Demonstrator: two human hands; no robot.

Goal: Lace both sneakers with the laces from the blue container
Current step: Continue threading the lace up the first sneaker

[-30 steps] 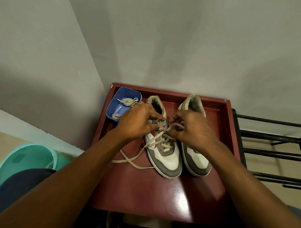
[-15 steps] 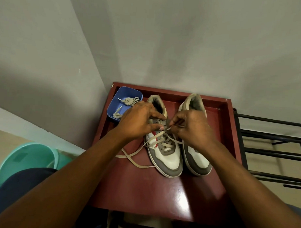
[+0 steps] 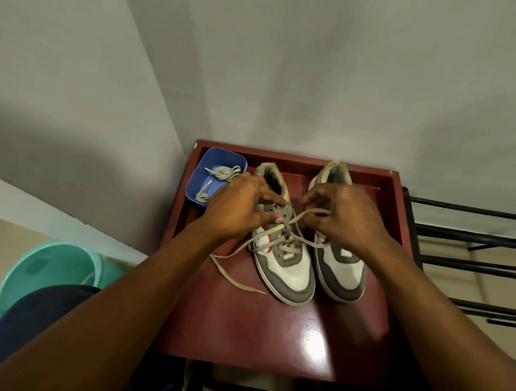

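Head view looks down on a red bench (image 3: 261, 327) set in a corner, with two grey-and-white sneakers side by side, toes toward the person. The half-laced sneaker (image 3: 292, 272) carries a beige lace (image 3: 288, 250) crossed through its lower eyelets. One free end trails off across the bench toward the person's left.

The left hand (image 3: 238, 209) curls at the top eyelets, its grip narrow, thumb and fingertips pinching the lace where it leaves the shoe. The right hand (image 3: 344, 216) has a tight grip on the other end, drawn up into a small loop just above the tongue. That hand hides most of the other sneaker (image 3: 344, 274), so its eyelets cannot be read. A spare lace (image 3: 224, 173) lies coiled in the blue container (image 3: 223, 153) at the bench's far left corner.

The lace looks flat, soft and very light, so it will likely flop and twist unless kept taut. The stiff tip seems the best place to hold it for threading. The sneaker appears light enough to slide when pulled, so bracing its upper near the eyelets looks sensible.
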